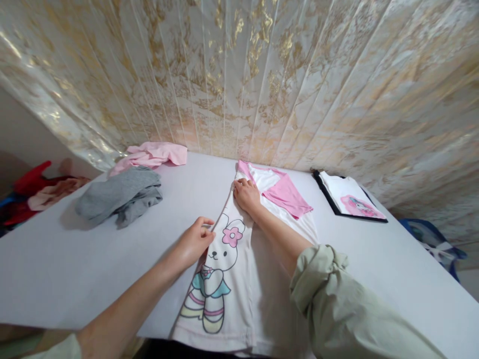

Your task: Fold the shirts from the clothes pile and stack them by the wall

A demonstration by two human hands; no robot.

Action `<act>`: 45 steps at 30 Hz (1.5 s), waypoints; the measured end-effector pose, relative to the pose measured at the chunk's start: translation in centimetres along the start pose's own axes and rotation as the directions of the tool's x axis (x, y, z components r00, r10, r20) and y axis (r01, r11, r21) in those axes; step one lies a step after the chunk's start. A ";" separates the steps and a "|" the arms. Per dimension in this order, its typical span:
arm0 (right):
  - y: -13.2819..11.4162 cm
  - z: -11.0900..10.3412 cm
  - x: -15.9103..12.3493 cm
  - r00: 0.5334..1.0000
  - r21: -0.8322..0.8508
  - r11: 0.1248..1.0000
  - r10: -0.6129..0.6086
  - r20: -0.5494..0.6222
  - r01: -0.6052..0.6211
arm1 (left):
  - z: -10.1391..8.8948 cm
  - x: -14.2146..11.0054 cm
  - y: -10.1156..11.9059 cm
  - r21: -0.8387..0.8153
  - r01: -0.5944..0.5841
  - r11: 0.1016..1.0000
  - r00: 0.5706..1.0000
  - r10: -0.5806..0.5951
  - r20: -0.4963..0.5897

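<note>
A table bears a partly folded shirt at its middle, grey cloth left, a white top right. The left hand, fingers loosely curled, meets the shirt's left edge; the right hand lies on its upper part, fingers bent; whether either pinches it, I cannot tell.

The left hand curls at the left edge of the rabbit-print shirt; the right hand rests palm-down near its top. Left of the shirt lie a grey garment and pink cloth; right, a folded white top.
</note>
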State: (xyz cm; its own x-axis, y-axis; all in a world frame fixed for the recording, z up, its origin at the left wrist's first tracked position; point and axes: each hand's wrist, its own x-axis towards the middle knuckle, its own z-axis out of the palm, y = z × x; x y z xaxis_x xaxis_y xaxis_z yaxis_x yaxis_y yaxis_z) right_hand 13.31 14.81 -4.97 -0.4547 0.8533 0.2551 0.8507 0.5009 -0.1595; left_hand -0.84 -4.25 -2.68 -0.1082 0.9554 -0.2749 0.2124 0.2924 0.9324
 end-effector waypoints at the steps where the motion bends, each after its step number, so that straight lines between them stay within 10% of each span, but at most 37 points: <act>1: 0.2 -0.4 0.1 1.000 0.035 0.999 -0.004 0.026 0.003 | -0.1 -0.2 -0.1 0.032 -0.022 0.999 1.000 0.023 -0.018; 9: 0.2 -7.3 -7.1 0.984 0.349 0.925 -0.172 0.042 0.147 | -2.9 -6.4 -1.5 0.449 -0.265 0.853 0.953 0.303 -0.014; 14: -2.0 -11.3 -16.6 0.878 0.443 0.875 -0.357 0.320 0.194 | -3.1 -11.1 -3.8 0.516 -0.302 0.801 0.947 0.313 0.069; 20: -4.4 -13.2 -24.6 0.801 0.402 0.909 -0.323 0.505 0.113 | -2.3 -13.6 -5.6 0.573 -0.387 0.722 0.915 0.380 0.139; 24: -5.6 -12.5 -27.6 0.849 0.296 0.949 -0.246 0.468 0.112 | -1.9 -13.9 -6.1 0.655 -0.424 0.625 0.882 0.450 0.142; 36: -7.3 -11.3 -26.3 0.970 0.569 0.819 -0.193 0.146 0.077 | 2.9 -13.7 -5.2 0.725 -0.569 0.388 0.708 0.679 0.193; 45: -10.2 -14.7 -21.6 0.991 0.674 0.730 -0.135 -0.020 0.113 | -1.0 -11.9 -3.5 0.549 -0.305 0.778 0.854 0.478 -0.203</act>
State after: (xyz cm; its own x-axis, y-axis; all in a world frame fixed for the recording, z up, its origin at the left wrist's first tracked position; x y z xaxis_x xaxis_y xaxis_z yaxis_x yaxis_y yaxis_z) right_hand 18.30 -10.89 5.13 -0.5600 0.7748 0.2934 0.3915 0.5596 -0.7305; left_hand -1.25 -16.67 -2.42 -0.1883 0.9475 0.2585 0.7316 -0.0403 0.6806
